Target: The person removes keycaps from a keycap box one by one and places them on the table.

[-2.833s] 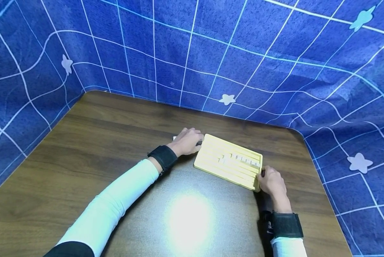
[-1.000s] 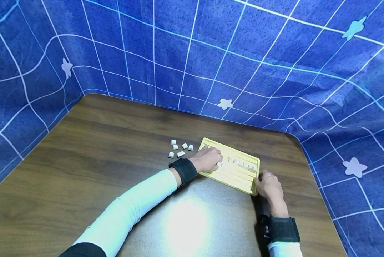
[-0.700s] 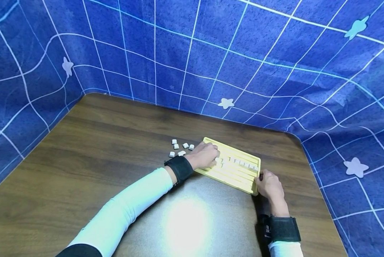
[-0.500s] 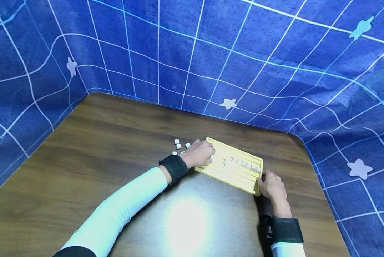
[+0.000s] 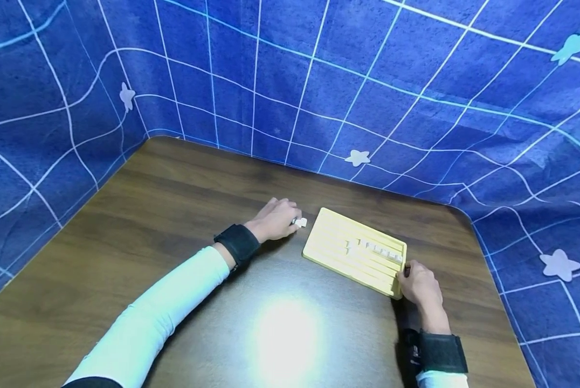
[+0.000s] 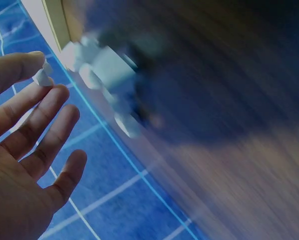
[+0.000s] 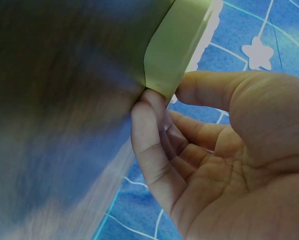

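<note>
My left hand [image 5: 274,220] hovers just left of the yellow ridged tray [image 5: 326,226]. Between its thumb and index fingertip it pinches a small white keycap [image 6: 41,77], with the other fingers spread. Under it in the left wrist view lie loose white keycaps [image 6: 112,67], blurred; in the head view the hand mostly hides them. On the tray, a row of white keycaps [image 5: 378,249] runs toward the right end, with a couple more [image 5: 349,249] left of it. My right hand [image 5: 420,283] grips the tray's right edge, thumb above and fingers underneath [image 7: 147,130].
The tray lies at an angle on a brown wooden table [image 5: 198,183]. Blue cloth with white lines and stars [image 5: 358,158] rises behind and at both sides. A bright glare spot [image 5: 287,339] marks the table's front.
My left hand has drawn back leftward off the tray with a white keycap, to over the loose keycaps, which it now covers. The right hand keeps its hold; the head view has shifted slightly.
</note>
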The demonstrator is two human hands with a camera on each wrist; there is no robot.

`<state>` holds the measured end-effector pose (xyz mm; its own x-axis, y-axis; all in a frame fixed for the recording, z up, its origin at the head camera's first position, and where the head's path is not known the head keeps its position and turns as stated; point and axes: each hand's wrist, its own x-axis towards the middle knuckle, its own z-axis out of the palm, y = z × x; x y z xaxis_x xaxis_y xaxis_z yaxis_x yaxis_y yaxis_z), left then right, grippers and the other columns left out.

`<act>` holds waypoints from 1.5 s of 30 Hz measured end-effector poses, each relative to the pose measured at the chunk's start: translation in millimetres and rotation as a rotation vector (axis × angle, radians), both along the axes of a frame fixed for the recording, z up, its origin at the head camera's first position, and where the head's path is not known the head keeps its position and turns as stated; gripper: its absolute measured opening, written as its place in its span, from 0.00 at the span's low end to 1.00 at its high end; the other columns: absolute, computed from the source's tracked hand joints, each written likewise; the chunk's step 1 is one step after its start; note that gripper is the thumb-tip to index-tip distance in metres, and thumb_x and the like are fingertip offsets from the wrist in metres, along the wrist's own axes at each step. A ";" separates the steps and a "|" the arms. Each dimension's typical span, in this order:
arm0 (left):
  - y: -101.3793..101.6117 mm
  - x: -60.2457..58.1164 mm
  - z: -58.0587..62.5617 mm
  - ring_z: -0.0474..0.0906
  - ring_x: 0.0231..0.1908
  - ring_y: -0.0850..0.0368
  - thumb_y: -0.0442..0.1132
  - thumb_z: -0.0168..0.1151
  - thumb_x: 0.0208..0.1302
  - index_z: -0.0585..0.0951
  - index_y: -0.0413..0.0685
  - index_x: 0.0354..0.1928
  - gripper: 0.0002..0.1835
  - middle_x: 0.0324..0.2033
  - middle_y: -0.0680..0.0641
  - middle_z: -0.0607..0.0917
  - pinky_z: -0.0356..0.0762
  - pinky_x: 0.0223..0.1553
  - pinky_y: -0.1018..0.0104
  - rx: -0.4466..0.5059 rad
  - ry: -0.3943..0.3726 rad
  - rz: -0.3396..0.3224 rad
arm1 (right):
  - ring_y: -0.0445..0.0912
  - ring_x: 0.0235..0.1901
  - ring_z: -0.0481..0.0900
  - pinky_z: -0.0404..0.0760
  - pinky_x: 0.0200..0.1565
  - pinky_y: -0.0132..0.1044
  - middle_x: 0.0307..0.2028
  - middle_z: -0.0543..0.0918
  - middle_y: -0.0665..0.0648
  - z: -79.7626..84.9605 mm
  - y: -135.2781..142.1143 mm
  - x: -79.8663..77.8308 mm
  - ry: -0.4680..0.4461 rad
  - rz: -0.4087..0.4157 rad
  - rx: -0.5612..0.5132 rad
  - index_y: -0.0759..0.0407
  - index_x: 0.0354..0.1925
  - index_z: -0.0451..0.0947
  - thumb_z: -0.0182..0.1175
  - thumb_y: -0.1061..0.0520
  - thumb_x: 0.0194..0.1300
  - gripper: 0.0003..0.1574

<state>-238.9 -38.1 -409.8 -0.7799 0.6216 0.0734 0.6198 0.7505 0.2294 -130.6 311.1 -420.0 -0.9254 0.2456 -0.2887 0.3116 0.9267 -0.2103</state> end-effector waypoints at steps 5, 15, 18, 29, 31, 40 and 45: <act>-20.6 -2.5 2.4 0.78 0.52 0.46 0.43 0.63 0.65 0.85 0.47 0.44 0.10 0.47 0.46 0.86 0.71 0.55 0.49 0.002 -0.013 0.055 | 0.66 0.49 0.77 0.77 0.48 0.59 0.55 0.75 0.74 0.1 1.5 1.0 0.004 0.000 0.000 0.70 0.61 0.67 0.48 0.52 0.69 0.30; -62.0 -6.4 -1.3 0.79 0.47 0.46 0.42 0.64 0.63 0.85 0.47 0.42 0.09 0.44 0.46 0.86 0.73 0.50 0.48 -0.011 -0.015 0.144 | 0.65 0.47 0.78 0.77 0.45 0.56 0.51 0.78 0.71 -0.8 0.4 2.3 0.045 0.038 -0.013 0.69 0.60 0.68 0.47 0.53 0.68 0.28; -69.2 -6.4 -5.9 0.79 0.46 0.47 0.42 0.64 0.64 0.85 0.47 0.40 0.08 0.42 0.46 0.85 0.72 0.50 0.48 -0.031 -0.046 0.150 | 0.65 0.47 0.78 0.77 0.45 0.57 0.51 0.78 0.71 0.4 0.2 2.4 0.042 0.038 -0.011 0.70 0.60 0.68 0.47 0.53 0.68 0.28; -75.7 -7.1 -16.3 0.80 0.45 0.46 0.43 0.64 0.63 0.84 0.49 0.37 0.06 0.41 0.46 0.84 0.72 0.47 0.48 -0.046 -0.072 0.160 | 0.69 0.52 0.76 0.76 0.48 0.59 0.55 0.75 0.74 0.2 -1.0 1.3 0.033 0.038 -0.010 0.70 0.61 0.67 0.47 0.53 0.68 0.29; -75.6 -7.6 -17.0 0.80 0.45 0.46 0.43 0.64 0.63 0.84 0.50 0.36 0.06 0.41 0.45 0.84 0.72 0.47 0.49 -0.044 -0.068 0.169 | 0.69 0.52 0.75 0.76 0.49 0.59 0.55 0.75 0.74 -0.3 -0.8 1.1 0.032 0.036 -0.012 0.70 0.61 0.67 0.47 0.53 0.68 0.30; -75.8 -9.4 -19.6 0.78 0.48 0.45 0.43 0.64 0.62 0.84 0.48 0.39 0.07 0.42 0.46 0.84 0.71 0.48 0.49 -0.016 -0.090 0.189 | 0.68 0.51 0.76 0.76 0.48 0.59 0.55 0.75 0.74 0.3 -0.6 -0.3 0.024 0.029 -0.015 0.70 0.62 0.66 0.47 0.53 0.68 0.30; -74.1 -9.1 -15.6 0.79 0.50 0.43 0.41 0.64 0.62 0.83 0.45 0.46 0.12 0.44 0.44 0.84 0.73 0.49 0.47 -0.032 -0.081 0.173 | 0.66 0.50 0.77 0.76 0.48 0.58 0.53 0.76 0.74 -0.9 0.1 -0.8 0.021 0.025 -0.013 0.71 0.61 0.66 0.47 0.53 0.68 0.30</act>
<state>-248.0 -112.2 -425.4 -0.8780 0.4786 -0.0114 0.4613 0.8521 0.2474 -131.4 311.1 -420.8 -0.9371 0.2188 -0.2721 0.2837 0.9314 -0.2282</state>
